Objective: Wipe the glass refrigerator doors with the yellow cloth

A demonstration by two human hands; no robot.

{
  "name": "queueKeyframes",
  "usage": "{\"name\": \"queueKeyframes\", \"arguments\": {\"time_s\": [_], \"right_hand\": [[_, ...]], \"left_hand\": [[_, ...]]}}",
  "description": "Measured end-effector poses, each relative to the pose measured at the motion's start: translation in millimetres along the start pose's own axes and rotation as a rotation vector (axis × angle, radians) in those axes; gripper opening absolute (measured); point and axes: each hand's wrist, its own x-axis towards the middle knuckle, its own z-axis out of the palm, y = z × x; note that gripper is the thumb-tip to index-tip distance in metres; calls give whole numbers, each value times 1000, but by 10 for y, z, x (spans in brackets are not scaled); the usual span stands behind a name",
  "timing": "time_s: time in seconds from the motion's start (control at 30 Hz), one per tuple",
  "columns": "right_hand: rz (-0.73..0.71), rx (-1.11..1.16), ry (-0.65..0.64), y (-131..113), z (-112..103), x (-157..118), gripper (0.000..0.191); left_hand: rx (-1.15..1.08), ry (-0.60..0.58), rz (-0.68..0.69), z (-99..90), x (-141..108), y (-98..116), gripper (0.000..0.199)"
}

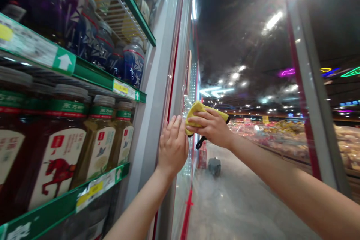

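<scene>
My right hand (212,125) is closed on a yellow cloth (195,110) with dark edging and a black loop. It holds the cloth up close to the grey door frame, at the left side of a clear pane; whether the cloth touches the glass I cannot tell. Just left of it, my left hand (173,144) lies flat on the upright grey frame (168,93), fingers stretched upward and nothing held. The two hands are nearly side by side.
At left, cooler shelves with green price rails (98,78) carry several blue-labelled bottles (134,62) and green-banded drink bottles (60,138). Another grey upright (312,63) stands at right. Beyond are a shop floor (222,202), a grey object (214,166) and goods displays (281,131).
</scene>
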Motion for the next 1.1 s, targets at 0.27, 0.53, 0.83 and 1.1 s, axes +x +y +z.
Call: {"name": "queueKeyframes", "arguments": {"time_s": [0.27,0.53,0.83,1.1], "right_hand": [[290,93,-67,194,38,420,28],[229,119,-97,318,9,417,30],[357,-21,-120,145,-6,350,37],[592,-148,-84,143,-202,-264,44]], "left_hand": [[-32,-3,-101,19,224,5,45],[-49,-27,-119,35,301,-35,46],[-88,-23,-113,108,422,35,48],[-133,-39,-66,237,577,196,48]]}}
